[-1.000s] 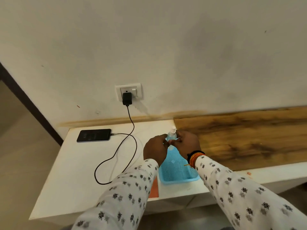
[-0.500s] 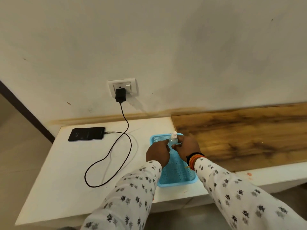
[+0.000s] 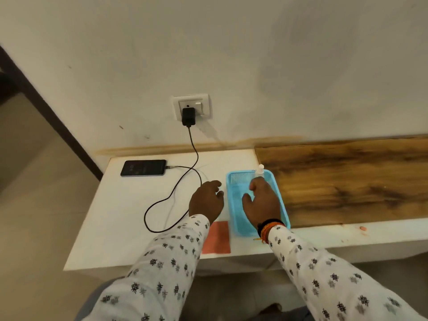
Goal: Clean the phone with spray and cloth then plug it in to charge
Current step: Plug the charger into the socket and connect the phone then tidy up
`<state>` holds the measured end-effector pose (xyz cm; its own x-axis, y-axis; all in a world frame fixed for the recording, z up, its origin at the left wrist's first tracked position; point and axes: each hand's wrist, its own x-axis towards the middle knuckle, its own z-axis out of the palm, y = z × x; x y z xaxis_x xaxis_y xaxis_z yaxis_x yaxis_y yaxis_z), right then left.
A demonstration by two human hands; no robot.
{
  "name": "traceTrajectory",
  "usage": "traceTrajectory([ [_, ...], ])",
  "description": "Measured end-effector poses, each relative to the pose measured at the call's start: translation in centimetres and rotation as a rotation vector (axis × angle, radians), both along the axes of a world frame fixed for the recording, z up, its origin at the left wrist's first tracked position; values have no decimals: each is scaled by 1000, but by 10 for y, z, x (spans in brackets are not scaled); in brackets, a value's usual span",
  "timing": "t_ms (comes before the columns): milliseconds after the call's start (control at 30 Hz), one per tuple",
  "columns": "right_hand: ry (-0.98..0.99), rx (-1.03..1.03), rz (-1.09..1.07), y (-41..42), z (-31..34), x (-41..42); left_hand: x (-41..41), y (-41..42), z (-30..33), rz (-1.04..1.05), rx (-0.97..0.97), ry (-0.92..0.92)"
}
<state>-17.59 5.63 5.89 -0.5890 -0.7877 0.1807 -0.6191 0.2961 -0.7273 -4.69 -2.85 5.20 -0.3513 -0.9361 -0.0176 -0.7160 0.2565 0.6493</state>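
A dark phone point(image 3: 143, 167) lies flat at the white table's far left. A black cable point(image 3: 185, 181) runs from it to a black charger point(image 3: 188, 117) in the wall socket point(image 3: 191, 105). A small clear spray bottle point(image 3: 260, 170) stands upright in the far right corner of a blue mesh tray point(image 3: 238, 179). My right hand point(image 3: 261, 202) is over the tray, its fingers curled round the bottle's lower part, which they hide. My left hand point(image 3: 206, 200) hovers just left of the tray, fingers loosely curled, holding nothing. An orange-red cloth point(image 3: 216, 238) lies flat near the front edge.
The white table point(image 3: 120, 216) ends at the left, with floor beyond. A wooden panel point(image 3: 347, 181) covers the surface right of the tray. The wall rises directly behind. The cable loops across the table between the phone and my left hand.
My left hand has let go of the bottle and moved left, off the tray. The bottle now stands in the tray's far corner under my right hand. The view has shifted.
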Motion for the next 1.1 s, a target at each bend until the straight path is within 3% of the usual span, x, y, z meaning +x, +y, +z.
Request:
traceTrajectory([
  [167, 199, 136, 346, -6, -6, 50, 60, 8, -18, 62, 46, -114],
  [300, 416, 305, 536, -10, -15, 75, 86, 24, -32, -13, 96, -200],
  [400, 662, 417, 567, -7, -23, 86, 93, 34, -42, -66, 124, -225],
  [500, 784, 530, 545, -3, -28, 91, 91, 39, -45, -91, 133, -231],
  [800, 758, 622, 502, -3, -29, 88, 77, 43, -46, -69, 114, -263],
  [1100, 723, 651, 461, -7, -36, 82, 70, 38, -42, -23, 160, -51],
])
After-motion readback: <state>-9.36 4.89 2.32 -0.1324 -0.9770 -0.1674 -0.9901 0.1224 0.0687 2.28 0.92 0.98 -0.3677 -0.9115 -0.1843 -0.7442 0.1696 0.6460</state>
